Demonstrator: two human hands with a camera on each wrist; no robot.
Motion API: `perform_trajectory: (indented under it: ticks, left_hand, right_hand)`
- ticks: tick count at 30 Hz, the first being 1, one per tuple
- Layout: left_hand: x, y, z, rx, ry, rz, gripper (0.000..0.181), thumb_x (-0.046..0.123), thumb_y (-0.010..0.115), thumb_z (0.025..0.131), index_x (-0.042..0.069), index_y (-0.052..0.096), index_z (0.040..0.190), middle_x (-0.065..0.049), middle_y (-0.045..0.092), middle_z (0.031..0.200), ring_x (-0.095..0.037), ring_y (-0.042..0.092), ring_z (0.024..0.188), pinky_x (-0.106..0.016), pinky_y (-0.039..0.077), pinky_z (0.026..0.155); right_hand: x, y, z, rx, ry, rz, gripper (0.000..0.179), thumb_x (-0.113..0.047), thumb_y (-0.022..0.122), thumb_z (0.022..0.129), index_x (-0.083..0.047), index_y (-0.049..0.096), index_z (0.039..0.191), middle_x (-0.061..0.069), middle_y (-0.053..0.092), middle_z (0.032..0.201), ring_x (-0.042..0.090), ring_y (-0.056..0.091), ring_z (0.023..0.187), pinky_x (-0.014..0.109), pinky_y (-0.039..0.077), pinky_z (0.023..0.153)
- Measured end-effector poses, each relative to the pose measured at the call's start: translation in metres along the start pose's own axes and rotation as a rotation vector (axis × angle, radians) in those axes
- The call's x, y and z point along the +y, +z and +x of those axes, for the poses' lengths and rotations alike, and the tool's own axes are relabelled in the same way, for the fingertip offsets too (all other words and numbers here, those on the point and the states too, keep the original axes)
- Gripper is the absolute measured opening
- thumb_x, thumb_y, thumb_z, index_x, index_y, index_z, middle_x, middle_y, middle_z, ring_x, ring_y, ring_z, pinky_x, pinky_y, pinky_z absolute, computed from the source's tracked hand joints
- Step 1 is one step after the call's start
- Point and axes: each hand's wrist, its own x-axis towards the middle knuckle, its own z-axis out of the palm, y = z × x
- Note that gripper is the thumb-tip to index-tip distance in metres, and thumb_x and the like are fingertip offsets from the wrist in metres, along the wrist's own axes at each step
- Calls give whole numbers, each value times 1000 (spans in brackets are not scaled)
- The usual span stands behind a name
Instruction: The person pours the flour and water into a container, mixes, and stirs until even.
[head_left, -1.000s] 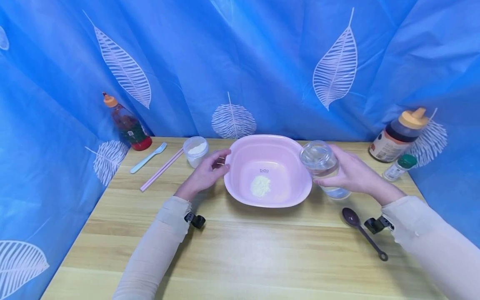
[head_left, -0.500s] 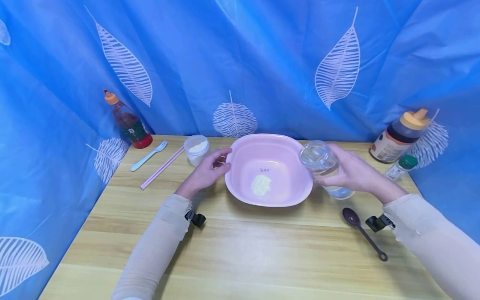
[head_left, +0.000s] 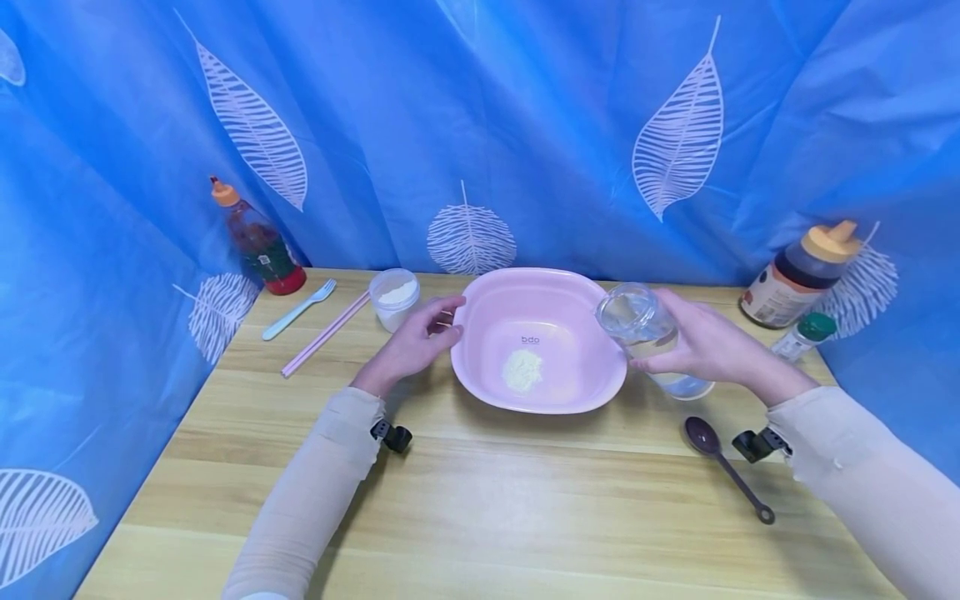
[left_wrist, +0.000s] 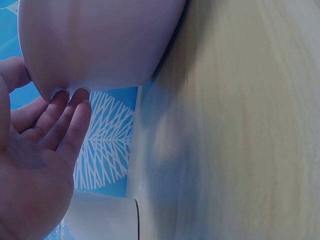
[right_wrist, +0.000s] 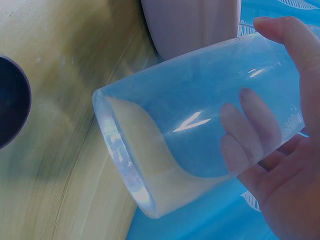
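Observation:
A pink basin (head_left: 577, 350) stands on the table with a small heap of white powder (head_left: 522, 370) on its bottom. My left hand (head_left: 411, 343) holds the basin's left edge, its fingertips (left_wrist: 82, 95) against the outside below the rim. In my right hand (head_left: 701, 337) I grip a clear jar (head_left: 637, 317) with some clear liquid inside. The jar tilts left, its mouth over the basin's right rim and its base toward the right. Through the wall in the right wrist view, several fingers show wrapped behind the jar (right_wrist: 180, 115). No stream of liquid is visible.
A tub of white powder (head_left: 394, 302), pink chopsticks (head_left: 326, 333), a light-blue fork (head_left: 300, 309) and a red sauce bottle (head_left: 266, 250) are at left. At right are a dark spoon (head_left: 723, 462), an orange-capped bottle (head_left: 795, 279) and a green-capped shaker (head_left: 804, 336). Blue curtain (head_left: 555, 125) hangs behind.
The jar tips slightly further toward the basin, its base shifting right. My left hand keeps its place on the basin, and the powder heap looks the same.

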Motion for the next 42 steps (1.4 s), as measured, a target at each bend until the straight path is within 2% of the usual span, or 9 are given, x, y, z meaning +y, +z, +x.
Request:
perform_trajectory:
  ticks: [8, 18, 29, 42]
  left_hand:
    - [0, 1, 1, -2, -1, 2, 58, 14, 64, 105, 1, 49, 159, -25, 57, 152, -43, 61, 135, -57, 48, 119]
    - [-2, 1, 0, -1, -9, 11, 57, 14, 64, 106, 1, 49, 159, -24, 56, 154, -44, 61, 135, -58, 48, 120]
    - [-1, 1, 0, 0, 1, 16, 58, 15, 64, 105, 1, 49, 159, -24, 55, 156, -44, 61, 135, -57, 49, 119]
    - [-2, 2, 0, -1, 0, 3, 58, 15, 64, 105, 1, 49, 159, -23, 55, 156, -43, 62, 134, -57, 49, 119]
  right_hand:
    - [0, -1, 0, 7, -17, -18, 101, -42, 96, 80, -7, 42, 158, 22, 70, 136, 39, 69, 119, 66, 56, 101]
    - [-1, -3, 1, -22, -20, -6, 102, -48, 96, 79, -12, 42, 159, 19, 69, 140, 38, 69, 122, 65, 57, 101]
    - [0, -5, 1, -20, -61, -31, 97, -46, 95, 80, -8, 47, 155, 19, 71, 135, 39, 71, 120, 66, 57, 101]
    - [0, -6, 1, -38, -62, -43, 95, -47, 95, 81, -11, 47, 155, 18, 71, 135, 37, 71, 120, 64, 59, 99]
